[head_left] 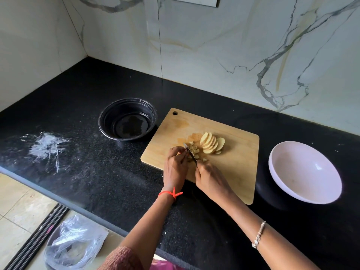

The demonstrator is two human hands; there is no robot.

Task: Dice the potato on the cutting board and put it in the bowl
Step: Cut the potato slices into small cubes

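1. Head view: the right hand [209, 173] is clasping the steel knife [190, 154], dicing pale yellow potato pieces [195, 152] just ahead of its knuckles on the rectangular wooden cutting board [239, 164].
2. The left hand [175, 164] is pinching those pieces beside the blade; its fingertips should be staying tucked.

Wooden cutting board [229, 172] lies flat, hanging hole at its far-left corner. Potato slices [211, 143], pale yellow, stand fanned on edge and leaning, mid-board. Diced pieces [194, 151] form a loose cluster just left of the slices, knife [191, 155] blade among them. Black bowl [111, 117] left of board, white bowl [303, 172] right, both without potato.
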